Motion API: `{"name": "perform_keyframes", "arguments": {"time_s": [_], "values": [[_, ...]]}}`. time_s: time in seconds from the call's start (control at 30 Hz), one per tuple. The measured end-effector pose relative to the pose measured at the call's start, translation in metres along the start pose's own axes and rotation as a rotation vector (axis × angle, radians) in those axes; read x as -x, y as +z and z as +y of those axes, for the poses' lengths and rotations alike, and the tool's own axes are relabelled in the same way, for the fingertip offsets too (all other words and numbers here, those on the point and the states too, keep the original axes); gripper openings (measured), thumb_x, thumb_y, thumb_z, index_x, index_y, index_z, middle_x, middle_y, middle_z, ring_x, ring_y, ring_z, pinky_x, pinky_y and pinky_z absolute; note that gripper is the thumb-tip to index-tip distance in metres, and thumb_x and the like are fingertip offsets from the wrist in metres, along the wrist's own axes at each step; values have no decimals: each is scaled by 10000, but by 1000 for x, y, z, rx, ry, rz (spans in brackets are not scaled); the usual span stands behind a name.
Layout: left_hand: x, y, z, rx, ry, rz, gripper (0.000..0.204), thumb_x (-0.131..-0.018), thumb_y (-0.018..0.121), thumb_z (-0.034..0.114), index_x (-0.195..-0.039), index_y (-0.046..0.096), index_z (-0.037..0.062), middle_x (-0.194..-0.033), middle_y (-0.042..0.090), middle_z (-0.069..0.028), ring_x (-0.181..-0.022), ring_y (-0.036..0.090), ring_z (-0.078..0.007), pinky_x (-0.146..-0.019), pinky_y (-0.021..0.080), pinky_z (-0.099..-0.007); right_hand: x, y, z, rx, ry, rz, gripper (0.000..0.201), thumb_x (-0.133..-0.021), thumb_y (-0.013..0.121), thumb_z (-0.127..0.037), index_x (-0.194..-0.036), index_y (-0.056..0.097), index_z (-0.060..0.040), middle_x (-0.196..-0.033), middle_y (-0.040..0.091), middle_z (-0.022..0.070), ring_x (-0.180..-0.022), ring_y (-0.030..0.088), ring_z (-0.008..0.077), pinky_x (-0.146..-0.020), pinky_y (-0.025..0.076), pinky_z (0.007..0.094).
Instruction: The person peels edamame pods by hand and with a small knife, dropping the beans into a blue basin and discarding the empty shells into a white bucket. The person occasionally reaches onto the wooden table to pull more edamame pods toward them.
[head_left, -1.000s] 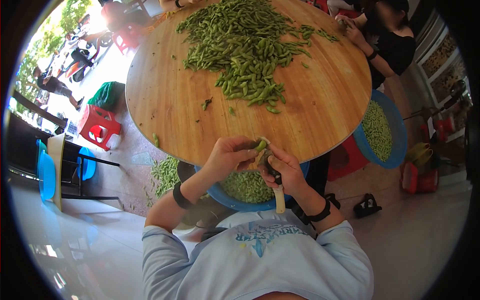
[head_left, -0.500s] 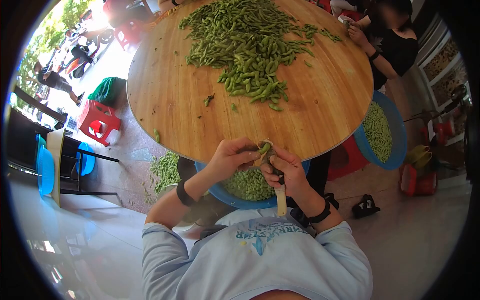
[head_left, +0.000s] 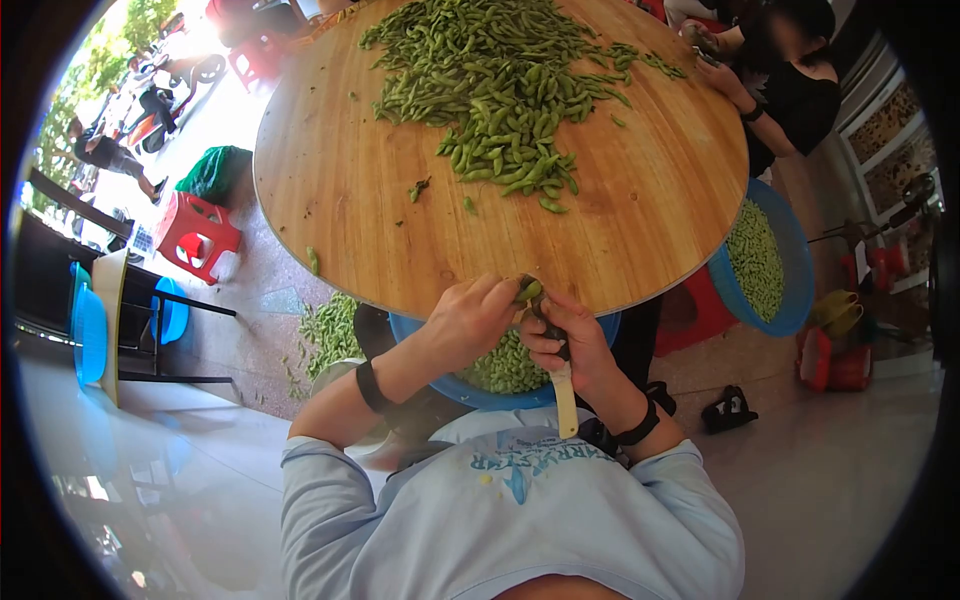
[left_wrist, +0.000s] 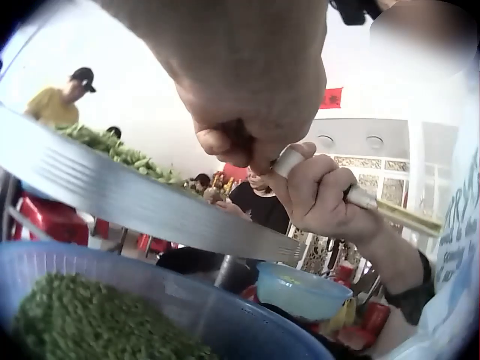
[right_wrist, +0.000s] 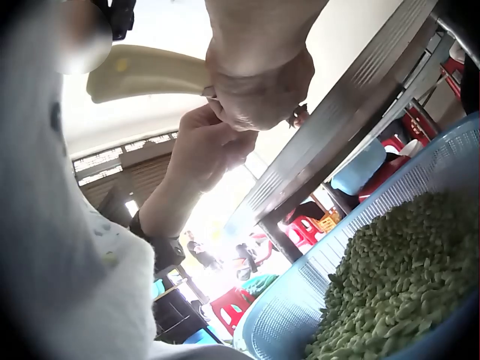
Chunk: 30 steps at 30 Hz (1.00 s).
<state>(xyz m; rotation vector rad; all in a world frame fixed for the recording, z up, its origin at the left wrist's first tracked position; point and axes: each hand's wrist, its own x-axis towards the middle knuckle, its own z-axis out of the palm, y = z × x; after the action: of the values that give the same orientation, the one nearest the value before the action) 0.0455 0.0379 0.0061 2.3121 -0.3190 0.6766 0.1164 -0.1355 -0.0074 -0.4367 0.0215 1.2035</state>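
Close to the near edge of the round wooden table, both hands meet at a green soybean pod. My left hand pinches the pod from the left, its fingertips partly covering it. In my right hand is a tool with a cream handle, which sticks out below the fist toward the shirt. A metal collar shows at the handle's top; the tool's working end is hidden by the hand. Below the hands sits a blue basket with many shelled beans.
A large heap of pods covers the table's far middle. At the right, a person sits behind a blue basin of beans. Loose pods lie on the floor at left, near a red stool.
My left hand has turned over the pod, showing more of its back, and its fingertips have closed in beside the right hand. The right hand keeps holding the tool in about the same place.
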Motion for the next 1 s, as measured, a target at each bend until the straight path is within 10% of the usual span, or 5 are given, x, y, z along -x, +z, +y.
{"name": "perform_keyframes", "arguments": {"time_s": [0.1, 0.37, 0.6, 0.87, 1.0], "values": [[2, -2, 4, -191, 44, -39, 179, -803, 650, 16, -963, 596, -44, -662, 559, -125, -554, 558, -153, -515, 457, -333, -1, -2, 3, 84, -51, 17, 179, -959, 480, -162, -1082, 553, -55, -790, 522, 72, -549, 425, 90, -397, 332, 179], [1, -6, 4, 1171, -1006, -38, 165, -916, 554, 74, -970, 633, -61, -694, 607, -43, -509, 516, -87, -427, 409, -205, 3, 0, 2, 436, -185, 64, 236, -958, 466, -122, -1157, 542, -20, -769, 537, 51, -531, 437, 71, -410, 341, 183], [8, 5, 26, 469, -672, -90, 185, -902, 516, 43, -1012, 618, -64, -709, 621, -47, -563, 567, -82, -479, 464, -210, -10, -10, 13, 1364, -799, 243, 374, -838, 630, -37, -1190, 523, 30, -823, 574, 67, -632, 521, 127, -577, 430, 241], [17, 7, 29, 306, -597, -88, 107, -763, 557, 46, -846, 559, -21, -670, 574, -241, -640, 577, -434, -540, 471, -432, -13, -6, 12, 1781, -958, 95, 338, -725, 597, 48, -1055, 519, 39, -871, 548, 175, -769, 576, 319, -651, 472, 359], [26, -8, 39, 171, -555, -181, 143, -775, 560, 23, -911, 552, -19, -648, 599, -172, -581, 620, -309, -523, 477, -348, -9, -6, 15, 1805, -867, 20, 321, -699, 577, 63, -1010, 505, 31, -871, 548, 194, -765, 572, 376, -652, 483, 402]]}}
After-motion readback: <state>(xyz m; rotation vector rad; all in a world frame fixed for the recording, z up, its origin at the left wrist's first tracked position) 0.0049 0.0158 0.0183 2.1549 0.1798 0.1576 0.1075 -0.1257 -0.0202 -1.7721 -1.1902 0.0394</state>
